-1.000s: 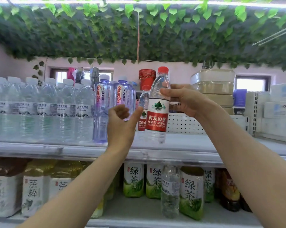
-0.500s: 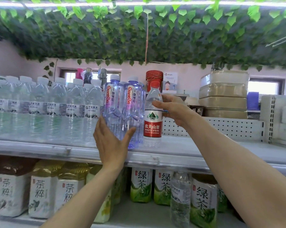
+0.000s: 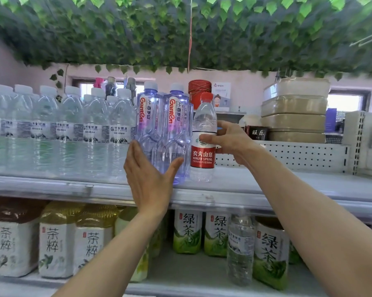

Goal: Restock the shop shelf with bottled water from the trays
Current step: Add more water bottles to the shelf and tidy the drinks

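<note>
While right hand (image 3: pixel 230 142) grips the Nongfu Spring bottle (image 3: pixel 202 160) on the shelf (image 3: pixel 287 187), left hand (image 3: pixel 148 185) fingers (image 3: pixel 135 154) wide before Ganten bottles (image 3: pixel 176 125)

Upper shelf (image 3: pixel 287 190): red-capped bottle (image 3: pixel 202 160) stands upright near the front edge. Just left of it are two blue-tinted Ganten bottles (image 3: pixel 159 125), and further left, rows of white-capped clear bottles (image 3: pixel 69 129). Behind and right of it is a white perforated divider (image 3: pixel 298 155).

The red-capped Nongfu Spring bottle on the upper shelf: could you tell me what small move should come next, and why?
Probably let the right hand release the red-capped bottle: it appears to stand upright on the shelf, beside the Ganten bottles that the open left hand seems to steady.
</note>
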